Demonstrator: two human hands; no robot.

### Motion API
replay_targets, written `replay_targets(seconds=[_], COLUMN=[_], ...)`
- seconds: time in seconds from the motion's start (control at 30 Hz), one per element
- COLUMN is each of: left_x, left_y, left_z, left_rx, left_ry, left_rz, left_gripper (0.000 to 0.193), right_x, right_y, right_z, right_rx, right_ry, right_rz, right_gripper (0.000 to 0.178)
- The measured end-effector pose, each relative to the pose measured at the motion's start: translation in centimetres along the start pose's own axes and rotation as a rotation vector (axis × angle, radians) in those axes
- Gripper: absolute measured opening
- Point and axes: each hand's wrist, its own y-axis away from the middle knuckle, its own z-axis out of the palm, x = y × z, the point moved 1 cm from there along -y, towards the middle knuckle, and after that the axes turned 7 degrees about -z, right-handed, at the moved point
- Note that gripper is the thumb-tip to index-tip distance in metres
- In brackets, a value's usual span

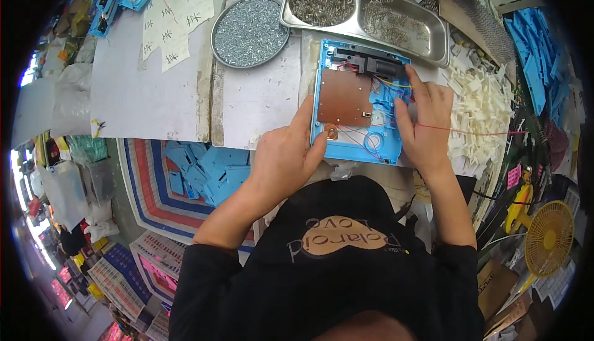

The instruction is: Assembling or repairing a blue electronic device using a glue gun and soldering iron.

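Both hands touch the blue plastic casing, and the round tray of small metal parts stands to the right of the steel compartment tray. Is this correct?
Not quite: the head view shows the round tray to the left of the steel compartment tray. The left hand and right hand do touch the blue plastic casing.

A round grey metal dish [246, 65] full of small silvery screws [250, 30] sits just beside a stainless-steel compartment tray [438, 41] holding small metal parts [322, 2] in several wells. Left of the dish, a pale paper sheet [176, 19] with dark handwritten marks lies on the white worktop [154, 93], and small yellow-handled pliers [98, 128] rest at its left end. Below the worktop, a red, white and blue striped bag [146, 186] contains light-blue plastic pieces [213, 174]. To the right are a heap of white plastic pieces [473, 109], stacked bright-blue plastic parts [535, 56] and a round yellow fan [549, 237].
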Motion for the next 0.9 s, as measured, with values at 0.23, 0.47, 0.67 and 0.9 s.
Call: replay_targets(seconds=[0.23, 0.47, 0.67, 0.9], left_x=[-0.2, -0.9, -0.1, 3.0], left_y=[-0.5, -1.3, -1.2, -2.2], left_z=[0.2, -0.5, -0.8, 0.6], left_rx=[0.144, 0.068, 0.167, -0.023], left_ry=[-0.065, 0.053, -0.043, -0.074], left_rz=[-0.041, -0.052, 0.037, 0.499], left_gripper=[0.057, 0.054, 0.062, 0.058], right_x=[0.2, 0.9, 0.7, -1.9], right_y=[-2.0, -1.6, 1.6, 4.9], right_z=[0.6, 1.9, -0.3, -2.7], right_rx=[-0.041, -0.018, -0.032, -0.081], right_ry=[0.130, 0.034, -0.326, -0.460], right_rz=[-0.104, -0.092, 0.151, -0.086], right_gripper=[0.053, 0.052, 0.043, 0.019])
